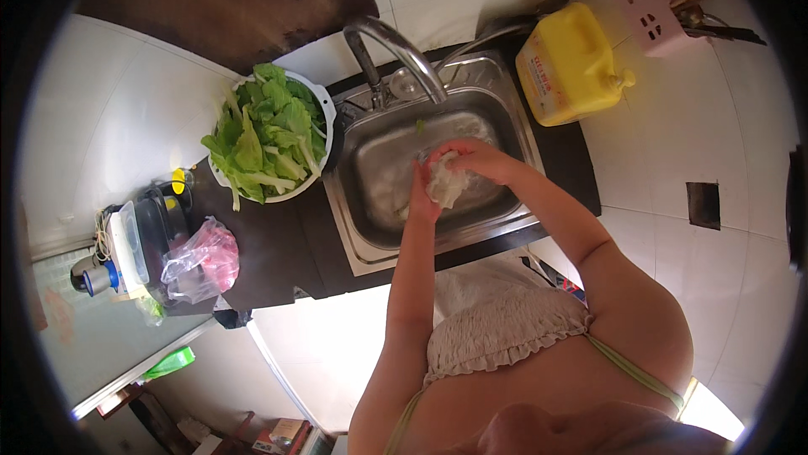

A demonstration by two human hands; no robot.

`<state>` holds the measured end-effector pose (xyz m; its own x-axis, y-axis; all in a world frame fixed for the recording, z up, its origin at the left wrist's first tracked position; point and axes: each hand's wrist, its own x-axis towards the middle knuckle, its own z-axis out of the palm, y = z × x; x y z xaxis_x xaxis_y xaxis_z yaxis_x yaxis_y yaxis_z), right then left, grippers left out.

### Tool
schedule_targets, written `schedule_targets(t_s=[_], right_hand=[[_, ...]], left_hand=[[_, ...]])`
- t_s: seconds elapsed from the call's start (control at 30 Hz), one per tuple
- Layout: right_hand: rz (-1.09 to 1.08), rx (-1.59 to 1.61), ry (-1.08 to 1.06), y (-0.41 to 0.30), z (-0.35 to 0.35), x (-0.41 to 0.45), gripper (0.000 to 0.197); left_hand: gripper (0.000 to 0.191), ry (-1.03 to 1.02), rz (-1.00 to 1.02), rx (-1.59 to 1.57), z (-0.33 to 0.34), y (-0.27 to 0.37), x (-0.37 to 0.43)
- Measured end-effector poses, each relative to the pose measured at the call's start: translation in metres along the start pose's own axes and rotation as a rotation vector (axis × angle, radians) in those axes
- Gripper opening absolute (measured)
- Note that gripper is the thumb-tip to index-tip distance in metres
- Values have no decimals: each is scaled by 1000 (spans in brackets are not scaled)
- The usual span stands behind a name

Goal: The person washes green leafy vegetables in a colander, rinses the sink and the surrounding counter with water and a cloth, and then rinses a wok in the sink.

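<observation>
Both hands are over the stainless steel sink (372,215), around a crumpled whitish, partly translucent thing (448,185), perhaps a thin cloth or plastic bag. My left hand (423,193) holds it from the left side. From the upper right, my right hand (483,159) curls its fingers over it. Part of my left fingers is hidden behind the bundle. The curved chrome faucet (407,51) reaches over the basin above my hands. A small green leaf scrap (420,127) lies on the basin floor.
Left of the sink stands a white colander (329,117) heaped with leafy greens (271,133). A yellow jug with a pump (568,67) is at the right. Plastic bags (208,259) lie on the dark counter (271,259). A pink utensil holder (650,10) hangs on the wall.
</observation>
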<state>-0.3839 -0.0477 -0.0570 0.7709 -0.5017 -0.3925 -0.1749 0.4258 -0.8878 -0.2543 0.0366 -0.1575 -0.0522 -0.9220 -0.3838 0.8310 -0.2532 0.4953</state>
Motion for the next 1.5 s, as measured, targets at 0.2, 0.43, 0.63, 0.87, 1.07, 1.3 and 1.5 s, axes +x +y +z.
schedule_targets(t_s=[0.2, 0.43, 0.63, 0.87, 1.07, 1.3, 1.5], right_hand=[[-251, -537, 325, 28, 39, -1, 26], [-493, -1356, 477, 21, 50, -39, 31], [-504, -1050, 462, 19, 2, -55, 23], [-403, -771, 505, 25, -25, -79, 21], [-362, -650, 494, 16, -14, -80, 18], [-517, -620, 586, 8, -1, -56, 23], [-468, -202, 341, -14, -10, -63, 15]], left_hand=[[45, -284, -54, -473, 9, 15, -16], [20, 30, -103, -245, 16, 30, -11], [36, 302, 13, 71, 97, 35, -24], [26, 104, -31, 372, 105, 70, -8], [29, 252, 21, 587, 118, 62, 0], [35, 303, 22, 722, 128, 50, -11], [38, -79, -296, 542, 152, 69, -50]])
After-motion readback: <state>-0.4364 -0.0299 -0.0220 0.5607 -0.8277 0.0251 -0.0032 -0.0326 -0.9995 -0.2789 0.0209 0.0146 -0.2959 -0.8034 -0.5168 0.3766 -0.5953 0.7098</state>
